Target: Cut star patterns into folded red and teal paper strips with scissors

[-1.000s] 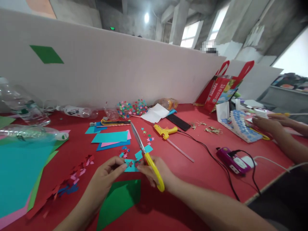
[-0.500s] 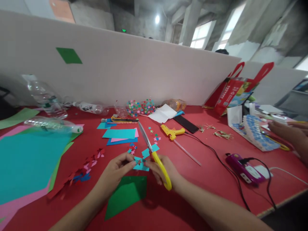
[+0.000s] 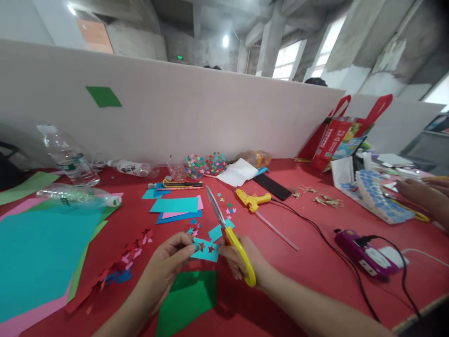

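Observation:
My left hand (image 3: pixel 168 262) pinches a small turquoise paper piece (image 3: pixel 207 256) between thumb and fingers. Star-shaped cutouts show red in that paper. In my right hand (image 3: pixel 247 257) is a pair of scissors (image 3: pixel 239 248) with yellow handles, blades pointing up and away from me. The right fingertips are close to the paper's right edge; whether they touch it I cannot tell. Below the hands lies a green paper sheet (image 3: pixel 192 299). Just beyond the paper are a small pile of paper stars (image 3: pixel 194 228) and another turquoise piece (image 3: pixel 220 230).
A yellow glue gun (image 3: pixel 253 199) with a cord lies beyond my right hand, near a purple power strip (image 3: pixel 365 252). Paper strips (image 3: pixel 175 205) and a utility knife (image 3: pixel 182 184) lie farther back. Large paper sheets (image 3: pixel 42 262) cover the left. Another person's hand (image 3: pixel 424 196) is at right.
The turquoise paper has turned a little and more of its star cutouts show. The right fingers have drawn back slightly toward its right edge. The camera view has tilted up slightly.

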Available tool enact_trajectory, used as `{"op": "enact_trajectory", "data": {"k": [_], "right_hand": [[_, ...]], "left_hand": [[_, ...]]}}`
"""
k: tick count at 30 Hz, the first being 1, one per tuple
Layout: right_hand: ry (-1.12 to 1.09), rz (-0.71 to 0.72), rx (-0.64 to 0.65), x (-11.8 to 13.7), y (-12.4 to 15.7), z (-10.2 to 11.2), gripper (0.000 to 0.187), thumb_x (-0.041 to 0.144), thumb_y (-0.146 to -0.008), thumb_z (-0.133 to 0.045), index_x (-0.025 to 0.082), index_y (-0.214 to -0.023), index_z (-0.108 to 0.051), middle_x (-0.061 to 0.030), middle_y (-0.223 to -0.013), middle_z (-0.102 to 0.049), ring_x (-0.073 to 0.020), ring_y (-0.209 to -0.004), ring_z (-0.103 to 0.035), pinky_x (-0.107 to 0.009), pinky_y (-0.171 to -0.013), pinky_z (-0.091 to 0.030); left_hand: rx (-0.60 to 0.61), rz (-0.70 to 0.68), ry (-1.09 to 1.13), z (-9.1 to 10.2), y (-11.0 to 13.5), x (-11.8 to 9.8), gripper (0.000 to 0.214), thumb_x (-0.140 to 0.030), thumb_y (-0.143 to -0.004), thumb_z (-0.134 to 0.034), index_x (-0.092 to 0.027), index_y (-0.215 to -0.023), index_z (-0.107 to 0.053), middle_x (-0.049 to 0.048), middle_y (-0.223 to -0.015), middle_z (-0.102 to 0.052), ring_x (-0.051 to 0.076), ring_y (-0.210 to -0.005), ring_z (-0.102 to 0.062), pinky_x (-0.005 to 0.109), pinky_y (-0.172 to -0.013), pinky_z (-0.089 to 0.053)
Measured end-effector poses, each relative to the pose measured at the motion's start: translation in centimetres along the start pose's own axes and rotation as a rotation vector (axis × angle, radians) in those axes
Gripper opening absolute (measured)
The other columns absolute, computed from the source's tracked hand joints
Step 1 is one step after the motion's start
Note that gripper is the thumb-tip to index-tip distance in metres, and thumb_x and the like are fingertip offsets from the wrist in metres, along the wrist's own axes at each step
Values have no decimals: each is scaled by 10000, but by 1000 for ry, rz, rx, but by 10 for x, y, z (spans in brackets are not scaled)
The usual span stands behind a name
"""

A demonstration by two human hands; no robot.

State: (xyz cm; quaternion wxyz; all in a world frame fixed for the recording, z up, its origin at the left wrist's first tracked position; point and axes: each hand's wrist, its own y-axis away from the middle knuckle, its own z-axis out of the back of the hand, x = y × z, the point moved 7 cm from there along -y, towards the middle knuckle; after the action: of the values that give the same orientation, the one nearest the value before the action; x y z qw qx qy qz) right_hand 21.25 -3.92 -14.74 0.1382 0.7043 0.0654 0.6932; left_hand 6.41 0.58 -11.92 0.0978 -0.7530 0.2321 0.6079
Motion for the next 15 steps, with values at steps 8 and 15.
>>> {"op": "enact_trajectory", "data": {"k": [8,15], "right_hand": [[-136,91,-73,8,-6,18,209,365,-671,-548,220,-617,-408,139,-311,-312,-58,-236,-295,-187,-297,-281],[-108,78,-32,12,0,9,166,329,-630,-539,218,-596,-420,136,-308,-335,-56,-230,-304,-180,-280,-269]], "left_hand": [[-126,-546,-945,39,-25,-35,152,-350,-822,-536,-243,-770,-630,40,-838,-560,240,-840,-521,362,-831,-402],[-24,-629,-1389,21,-33,-15,229,-285,-880,-435,-219,-787,-633,69,-859,-555,253,-819,-540,409,-802,-425]]}}
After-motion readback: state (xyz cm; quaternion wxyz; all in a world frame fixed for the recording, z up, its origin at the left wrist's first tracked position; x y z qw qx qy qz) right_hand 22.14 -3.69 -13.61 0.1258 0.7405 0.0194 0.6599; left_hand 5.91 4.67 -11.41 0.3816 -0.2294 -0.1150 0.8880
